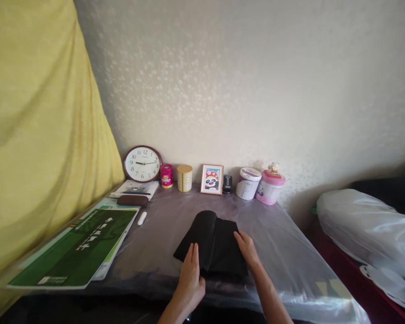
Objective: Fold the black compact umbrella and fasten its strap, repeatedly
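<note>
Item 1: black sheet, pliable, creased down the middle, lying on the plastic-covered table between the two hands. The far end of its left half bulges upward; cloth or plastic, I cannot tell.

Item 2: left hand, fingers straight and together, laid against the sheet's near left part. The thumb sits by the near edge; whether it pinches, I cannot tell from my remote seat.

Item 3: right hand, closed on the sheet's right edge, a digit showing on top.

Step in hand, by my reading: two-handed handling of the sheet, with its sides being steadied. The next move, I judge, calls for a firm right-hand hold and a flat left palm, so that the crease stays straight and the bulge does not slip.

Surroundings: left of the left hand, a green booklet on other papers, with a small white stick-shaped object and a brown case farther off. Beyond both hands, well apart, I list a wall clock, a framed panda picture and a pink lidded tub.
</note>
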Demonstrator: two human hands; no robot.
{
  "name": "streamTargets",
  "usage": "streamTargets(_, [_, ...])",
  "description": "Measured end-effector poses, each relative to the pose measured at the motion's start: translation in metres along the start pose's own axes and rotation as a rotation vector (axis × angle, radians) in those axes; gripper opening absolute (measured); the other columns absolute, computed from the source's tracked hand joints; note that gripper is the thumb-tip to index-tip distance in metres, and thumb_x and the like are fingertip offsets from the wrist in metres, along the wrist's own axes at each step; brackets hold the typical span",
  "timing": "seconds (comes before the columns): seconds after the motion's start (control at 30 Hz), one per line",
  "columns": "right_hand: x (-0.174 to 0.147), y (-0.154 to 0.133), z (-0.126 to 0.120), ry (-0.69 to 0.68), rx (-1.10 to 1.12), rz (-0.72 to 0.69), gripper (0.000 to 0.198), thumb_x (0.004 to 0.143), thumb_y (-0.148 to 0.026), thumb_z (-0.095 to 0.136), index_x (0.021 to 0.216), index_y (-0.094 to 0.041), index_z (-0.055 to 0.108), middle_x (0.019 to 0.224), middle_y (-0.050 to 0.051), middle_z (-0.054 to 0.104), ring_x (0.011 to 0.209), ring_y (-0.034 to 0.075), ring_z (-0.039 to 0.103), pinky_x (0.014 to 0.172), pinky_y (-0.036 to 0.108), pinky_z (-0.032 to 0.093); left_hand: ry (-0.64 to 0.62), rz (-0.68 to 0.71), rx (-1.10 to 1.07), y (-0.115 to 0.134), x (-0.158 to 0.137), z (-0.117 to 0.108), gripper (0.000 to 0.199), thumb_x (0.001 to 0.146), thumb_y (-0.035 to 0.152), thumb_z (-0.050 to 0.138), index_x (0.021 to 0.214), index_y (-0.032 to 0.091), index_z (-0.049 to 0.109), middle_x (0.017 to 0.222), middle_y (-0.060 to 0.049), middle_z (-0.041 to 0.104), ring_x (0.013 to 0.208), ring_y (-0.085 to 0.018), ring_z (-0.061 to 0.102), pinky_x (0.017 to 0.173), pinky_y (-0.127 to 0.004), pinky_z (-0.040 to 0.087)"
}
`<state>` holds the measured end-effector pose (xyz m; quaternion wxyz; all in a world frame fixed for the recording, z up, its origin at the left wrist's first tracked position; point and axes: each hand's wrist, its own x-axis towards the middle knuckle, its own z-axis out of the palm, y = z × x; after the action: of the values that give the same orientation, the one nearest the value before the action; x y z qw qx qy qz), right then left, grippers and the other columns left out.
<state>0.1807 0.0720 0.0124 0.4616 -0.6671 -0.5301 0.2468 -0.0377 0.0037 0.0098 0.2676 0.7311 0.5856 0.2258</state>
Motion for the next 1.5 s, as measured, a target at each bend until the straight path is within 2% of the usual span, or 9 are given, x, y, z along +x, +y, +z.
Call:
streamTargets(0.17, [-0.003, -0.015, -0.001, -0.017, 0.185, 0.027, 0.045, 0.068, -0.059, 0.052, 0.060, -0.016, 0.062, 0.054, 0.001, 0.057, 0.057, 0.017, 0.052, 0.049, 0.026, 0.039, -0.015, -0.040, 0.041, 0.005, -0.001, -0.003, 0.088, 0.059, -0.005, 0.042, 0.140, 0.001, 0.008, 0.150, -0.018, 0.010, 0.138, -0.021, 0.013, 0.113, -0.029, 0.015])
streamTargets(0.33, [0.005, -0.050, 0.017, -0.071, 0.317, -0.006, 0.047, 0.069, -0.060, 0.054, 0.068, -0.013, 0.063, 0.057, 0.001, 0.059, 0.057, 0.015, 0.052, 0.049, 0.024, 0.038, -0.020, -0.031, 0.070, 0.008, -0.002, -0.004, 0.088, 0.058, -0.006, 0.043, 0.139, -0.001, 0.008, 0.149, -0.021, 0.008, 0.138, -0.022, 0.011, 0.112, -0.029, 0.015])
streamTargets(0.57, [0.021, -0.078, 0.058, -0.086, 0.164, -0.123, 0.039, 0.074, -0.052, 0.048, 0.066, -0.015, 0.059, 0.057, -0.002, 0.054, 0.055, 0.013, 0.047, 0.051, 0.023, 0.036, -0.001, -0.038, 0.052, 0.006, 0.000, 0.001, 0.092, 0.052, -0.003, 0.045, 0.138, -0.002, 0.012, 0.149, -0.020, 0.011, 0.138, -0.023, 0.011, 0.113, -0.030, 0.014])
streamTargets(0.77, [0.027, -0.080, 0.091, -0.130, 0.060, -0.086, 0.033, 0.077, -0.042, 0.048, 0.081, -0.013, 0.065, 0.060, 0.001, 0.061, 0.057, 0.016, 0.055, 0.052, 0.024, 0.040, 0.027, -0.026, 0.084, 0.001, 0.003, 0.005, 0.092, 0.049, 0.000, 0.048, 0.136, -0.003, 0.020, 0.148, -0.022, 0.017, 0.137, -0.027, 0.015, 0.114, -0.034, 0.016])
streamTargets(0.9, [0.029, -0.078, 0.104, -0.160, -0.047, -0.053, 0.029, 0.079, -0.033, 0.050, 0.093, -0.013, 0.064, 0.067, 0.005, 0.066, 0.068, 0.019, 0.062, 0.056, 0.025, 0.043, 0.054, 0.026, 0.160, 0.001, 0.001, 0.004, 0.084, 0.054, 0.002, 0.047, 0.135, 0.000, 0.024, 0.146, -0.020, 0.024, 0.136, -0.027, 0.020, 0.113, -0.037, 0.020])
streamTargets(1.13, [0.025, -0.084, 0.108, -0.242, -0.216, -0.058, 0.032, 0.081, -0.028, 0.052, 0.107, -0.010, 0.056, 0.079, 0.011, 0.070, 0.082, 0.022, 0.066, 0.065, 0.026, 0.043, 0.094, 0.012, 0.266, -0.017, -0.006, 0.018, 0.069, 0.068, 0.012, 0.045, 0.134, 0.004, 0.028, 0.139, -0.020, 0.038, 0.131, -0.027, 0.032, 0.107, -0.040, 0.032])
streamTargets(1.33, [0.017, -0.091, 0.105, -0.416, -0.235, -0.100, 0.025, 0.085, -0.028, 0.044, 0.105, -0.015, 0.054, 0.059, -0.001, 0.068, 0.049, 0.012, 0.062, 0.052, 0.020, 0.042, 0.286, 0.058, 0.260, -0.020, -0.020, 0.012, 0.050, 0.076, 0.021, 0.043, 0.125, 0.011, 0.043, 0.136, -0.016, 0.041, 0.127, -0.029, 0.037, 0.104, -0.045, 0.035])
streamTargets(1.4, [0.014, -0.094, 0.105, -0.452, -0.241, -0.139, 0.021, 0.085, -0.027, 0.044, 0.100, -0.017, 0.056, 0.062, -0.003, 0.069, 0.048, 0.009, 0.062, 0.053, 0.018, 0.041, 0.246, 0.120, 0.249, -0.011, -0.019, 0.003, 0.048, 0.075, 0.021, 0.045, 0.123, 0.015, 0.047, 0.137, -0.013, 0.040, 0.127, -0.029, 0.037, 0.104, -0.045, 0.034])
streamTargets(1.5, [0.009, -0.099, 0.104, -0.482, -0.266, -0.196, 0.017, 0.084, -0.026, 0.045, 0.091, -0.019, 0.060, 0.066, -0.003, 0.071, 0.050, 0.008, 0.061, 0.055, 0.018, 0.040, 0.130, 0.184, 0.246, 0.004, -0.014, -0.009, 0.062, 0.070, 0.018, 0.049, 0.131, 0.019, 0.040, 0.143, -0.009, 0.034, 0.131, -0.029, 0.031, 0.109, -0.046, 0.027])
